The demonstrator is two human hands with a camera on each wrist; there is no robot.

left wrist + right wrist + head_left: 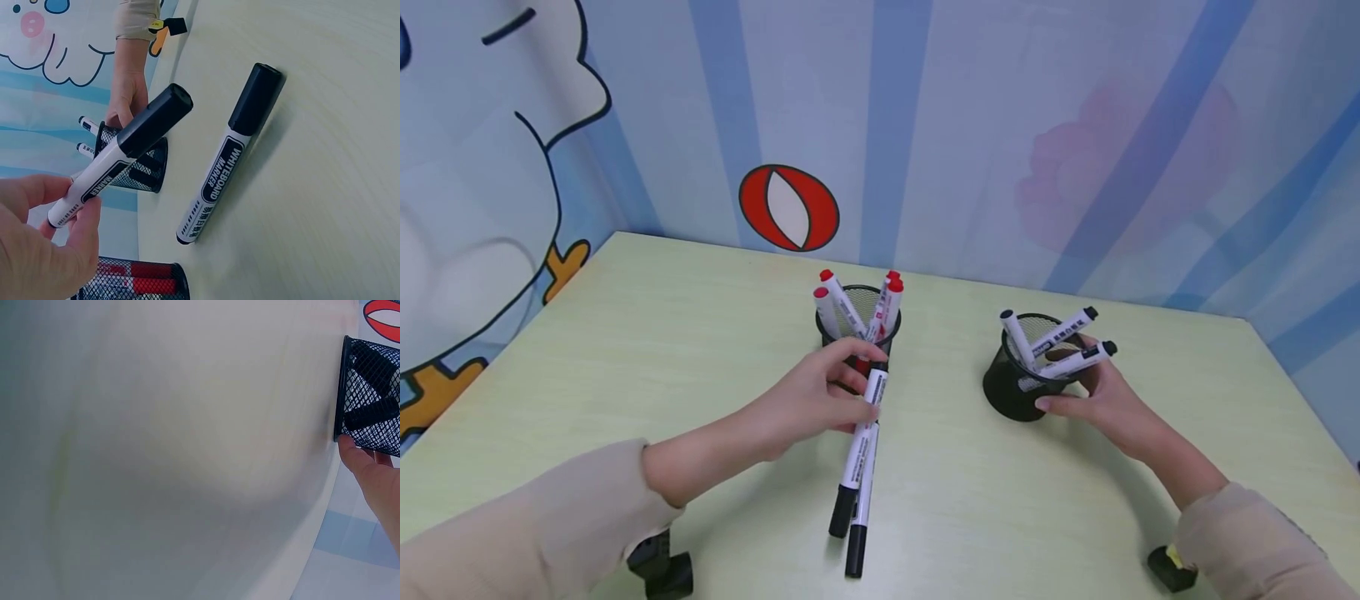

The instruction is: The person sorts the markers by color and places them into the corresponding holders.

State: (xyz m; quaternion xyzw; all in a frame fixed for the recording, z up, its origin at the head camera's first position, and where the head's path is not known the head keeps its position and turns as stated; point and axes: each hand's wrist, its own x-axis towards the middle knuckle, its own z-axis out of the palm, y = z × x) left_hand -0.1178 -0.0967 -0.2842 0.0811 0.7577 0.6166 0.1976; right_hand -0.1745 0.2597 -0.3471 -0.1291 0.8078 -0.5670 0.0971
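Note:
My left hand (811, 402) pinches a black-capped whiteboard marker (100, 174) near the end opposite its cap, holding it above the table. Below it, a second black-capped marker (215, 172) lies on the tabletop. Just behind my left hand stands a black mesh pen cup (860, 295) with several red-capped markers (846, 308) in it, partly hidden by the fingers. On the right, my right hand (1108, 410) grips the side of another mesh pen cup (1011, 390). Three black-capped markers (1060, 332) lean out over its rim, caps up.
The pale wooden table (647, 350) runs back to a blue striped wall (970, 142) printed with cartoon figures. Small black devices sit at both wrists, the left one (662, 567) low in the head view.

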